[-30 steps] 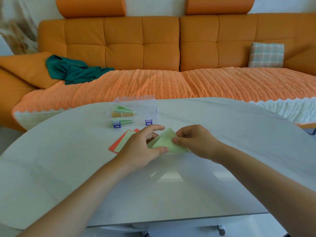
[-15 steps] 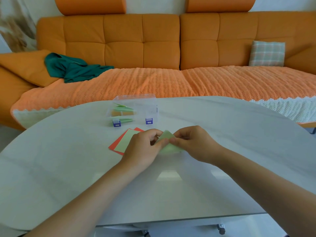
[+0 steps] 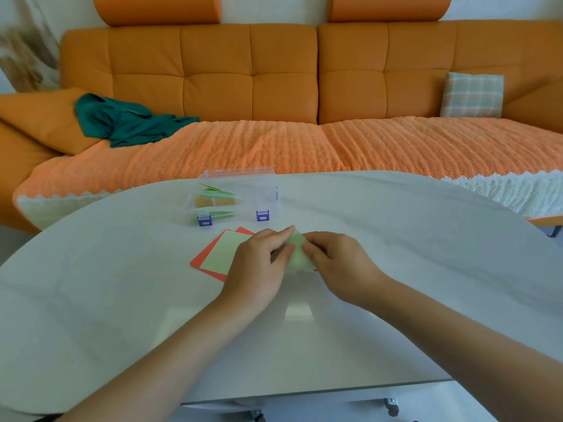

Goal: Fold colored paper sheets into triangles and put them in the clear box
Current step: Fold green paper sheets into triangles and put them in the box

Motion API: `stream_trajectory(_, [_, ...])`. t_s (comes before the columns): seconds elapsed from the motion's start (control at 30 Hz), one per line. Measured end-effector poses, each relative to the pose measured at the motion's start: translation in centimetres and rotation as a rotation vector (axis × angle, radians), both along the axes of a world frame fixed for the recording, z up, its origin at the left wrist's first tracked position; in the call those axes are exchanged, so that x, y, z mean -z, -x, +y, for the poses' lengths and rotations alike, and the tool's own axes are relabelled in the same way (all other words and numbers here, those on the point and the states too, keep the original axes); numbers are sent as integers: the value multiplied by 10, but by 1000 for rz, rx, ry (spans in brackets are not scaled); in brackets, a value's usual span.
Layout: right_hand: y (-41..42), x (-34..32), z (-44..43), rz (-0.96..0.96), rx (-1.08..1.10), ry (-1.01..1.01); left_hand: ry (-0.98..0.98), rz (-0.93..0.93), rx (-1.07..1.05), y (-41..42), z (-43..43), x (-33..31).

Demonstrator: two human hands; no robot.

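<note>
A pale green folded paper (image 3: 298, 254) lies on the white table (image 3: 396, 269) between my two hands. My left hand (image 3: 259, 264) pinches its left side, thumb and forefinger curled on the fold. My right hand (image 3: 338, 263) pinches its right edge. Just left of my left hand lies a flat pale green sheet (image 3: 224, 249) on top of a red sheet (image 3: 202, 263). Behind them stands the clear box (image 3: 243, 194) with blue latches, holding several folded green and orange triangles.
An orange sofa (image 3: 274, 86) with a knitted orange cover runs behind the table. A dark green cloth (image 3: 128, 121) lies on its left seat and a plaid cushion (image 3: 472, 95) leans at its right. The table's near edge (image 3: 335, 391) is below my forearms.
My hands have drawn closer together and the green paper has been folded down smaller; much less of it shows between the fingers than a second ago.
</note>
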State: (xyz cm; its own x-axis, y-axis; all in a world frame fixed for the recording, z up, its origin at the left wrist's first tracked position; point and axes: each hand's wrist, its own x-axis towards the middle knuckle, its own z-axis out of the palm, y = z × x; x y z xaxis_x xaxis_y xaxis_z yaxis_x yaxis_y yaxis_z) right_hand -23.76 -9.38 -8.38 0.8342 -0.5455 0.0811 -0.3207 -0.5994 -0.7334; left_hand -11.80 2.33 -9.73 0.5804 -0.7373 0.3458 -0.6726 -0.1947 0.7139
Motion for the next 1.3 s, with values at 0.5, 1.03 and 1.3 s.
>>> stream_trajectory(0.5, [2, -7, 2, 32, 19, 222, 30, 81, 7, 1, -4, 4])
stream_trajectory(1.03, [1, -11, -5, -16, 161, 66, 13, 98, -3, 11, -8, 6])
stream_trajectory(1.3, [-6, -7, -14, 233, 154, -66, -236, -94, 29, 3, -1, -1])
